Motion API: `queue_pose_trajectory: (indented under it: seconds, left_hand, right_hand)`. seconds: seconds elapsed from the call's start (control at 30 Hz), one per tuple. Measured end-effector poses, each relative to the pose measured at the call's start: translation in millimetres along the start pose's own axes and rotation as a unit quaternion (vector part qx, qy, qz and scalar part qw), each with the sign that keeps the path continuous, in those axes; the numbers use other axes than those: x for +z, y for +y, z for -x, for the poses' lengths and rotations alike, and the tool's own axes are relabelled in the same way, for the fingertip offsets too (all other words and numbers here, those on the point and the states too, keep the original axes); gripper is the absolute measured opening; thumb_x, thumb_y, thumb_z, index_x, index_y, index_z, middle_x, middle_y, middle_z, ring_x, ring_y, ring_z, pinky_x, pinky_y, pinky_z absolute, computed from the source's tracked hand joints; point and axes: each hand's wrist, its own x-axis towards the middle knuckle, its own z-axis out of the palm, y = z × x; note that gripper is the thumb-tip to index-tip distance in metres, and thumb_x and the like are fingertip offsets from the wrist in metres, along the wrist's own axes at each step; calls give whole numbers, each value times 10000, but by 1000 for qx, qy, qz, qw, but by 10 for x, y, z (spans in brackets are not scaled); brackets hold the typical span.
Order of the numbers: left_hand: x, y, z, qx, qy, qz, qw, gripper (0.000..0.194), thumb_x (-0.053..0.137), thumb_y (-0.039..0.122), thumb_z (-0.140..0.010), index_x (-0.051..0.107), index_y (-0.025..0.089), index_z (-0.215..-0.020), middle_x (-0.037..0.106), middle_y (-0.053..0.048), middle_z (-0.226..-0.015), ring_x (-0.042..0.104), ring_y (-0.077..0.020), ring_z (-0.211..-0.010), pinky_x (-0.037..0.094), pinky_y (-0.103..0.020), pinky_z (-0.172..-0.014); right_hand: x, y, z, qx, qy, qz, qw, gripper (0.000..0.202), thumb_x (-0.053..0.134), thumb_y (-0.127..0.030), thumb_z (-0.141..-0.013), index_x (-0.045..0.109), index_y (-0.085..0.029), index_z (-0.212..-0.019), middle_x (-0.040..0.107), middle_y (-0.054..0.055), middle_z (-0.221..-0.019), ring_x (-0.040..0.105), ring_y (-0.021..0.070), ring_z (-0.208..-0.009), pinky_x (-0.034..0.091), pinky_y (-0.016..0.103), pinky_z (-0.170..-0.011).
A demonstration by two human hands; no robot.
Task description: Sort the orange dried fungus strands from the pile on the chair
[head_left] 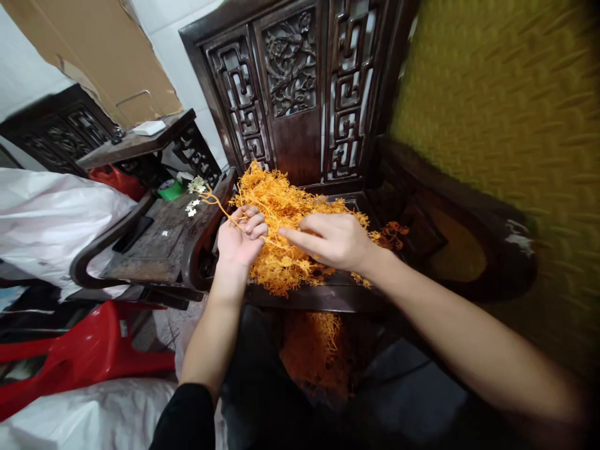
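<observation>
A large heap of orange plastic sprigs [281, 200] lies on the seat of a dark carved wooden chair. My left hand [241, 240], palm turned up, has its fingers closed around an orange artificial flower stem [218, 203]. Small white blossoms [197, 185] sit on the stem's far end, out to the left. Over the heap, my right hand [335, 237] has its fingers bent and pressed together, the index finger pointing toward the left hand. Whatever lies between those fingertips is hidden or too small to name.
The carved chair back [293, 94] rises behind the heap. To the left stand a wooden side table [150, 250] with a green tape roll [170, 189], a red plastic stool [89, 350] and white sacks [56, 219]. More orange sprigs [323, 331] hang below the seat. A yellow textured surface fills the right.
</observation>
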Motion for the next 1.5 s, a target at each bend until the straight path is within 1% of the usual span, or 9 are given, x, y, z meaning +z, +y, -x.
queue_pose_trajectory:
  seconds: [0.2, 0.33, 0.43, 0.6, 0.67, 0.83, 1.03, 1.27, 1.5]
  left_hand:
    - [-49, -37, -111, -27, 14, -21, 999, 293, 370, 116, -993, 486, 179, -731, 459, -8, -691, 388, -74, -521, 355, -196, -487]
    - [-191, 5, -185, -61, -6, -206, 977, 324, 364, 236, -1008, 651, 176, -870, 642, -85, -812, 611, -161, -722, 500, -290, -674]
    - [-384, 79, -175, -6, 40, -500, 865, 311, 582, 401, -925, 674, 189, -716, 622, -76, -658, 635, -236, -766, 473, -318, -689]
    - [-497, 111, -56, 135, 151, -726, 657, 370, 740, 451, -796, 605, 226, -536, 562, -65, -559, 630, -292, -798, 426, -350, -754]
    - [-406, 51, -15, 236, 133, -727, 631, 239, 680, 426, -856, 724, 237, -715, 680, -88, -768, 642, -285, -898, 441, -361, -839]
    - [-123, -158, 106, 338, -33, -614, 712, 206, 640, 218, -856, 791, 249, -993, 721, -79, -1132, 625, -260, -1115, 427, -389, -1058]
    - [27, -296, 410, 487, 81, -551, 673, 243, 669, 202, -867, 755, 233, -1093, 674, -93, -1018, 605, -251, -996, 448, -390, -985]
    - [166, -349, 279, 308, -2, -621, 721, 423, 664, 375, -912, 686, 262, -1319, 733, -53, -962, 609, -191, -808, 480, -344, -914]
    - [58, -312, 156, 241, -28, -481, 842, 340, 640, 468, -924, 827, 186, -952, 792, -93, -1020, 715, -238, -977, 526, -360, -910]
  right_hand:
    - [56, -16, -39, -30, -47, -70, 996, 274, 541, -372, -1002, 776, -331, -1137, 656, 36, -800, 498, 148, -672, 416, 293, -628]
    - [86, -14, -67, 72, 108, -132, 983, 219, 620, -391, -945, 781, -242, -953, 678, 62, -869, 584, 168, -762, 467, 325, -694]
    - [43, 42, -96, 252, 212, -270, 905, 242, 687, -431, -895, 720, -193, -861, 620, 27, -685, 545, 147, -608, 438, 308, -580]
    - [16, 123, -138, 413, 127, -498, 752, 429, 872, -502, -671, 654, -177, -848, 459, -64, -483, 403, 88, -414, 194, 224, -408]
    - [40, 105, -152, 421, 110, -526, 731, 475, 903, -501, -616, 645, -173, -842, 468, -65, -489, 415, 82, -413, 174, 216, -403]
    - [136, -12, -168, 422, 102, -540, 721, 464, 888, -508, -628, 635, -189, -851, 449, -78, -470, 391, 78, -400, 159, 218, -403]
    - [189, -33, -139, 427, 141, -480, 753, 412, 836, -525, -690, 652, -185, -834, 442, -73, -446, 363, 88, -405, 197, 232, -416]
    - [159, -109, -91, 350, 12, -398, 848, 337, 754, -484, -795, 723, -158, -872, 538, -51, -501, 440, 104, -432, 340, 259, -477]
    - [168, -157, -42, 352, -80, -456, 814, 374, 785, -513, -779, 699, -161, -870, 506, -68, -464, 405, 79, -407, 294, 221, -435]
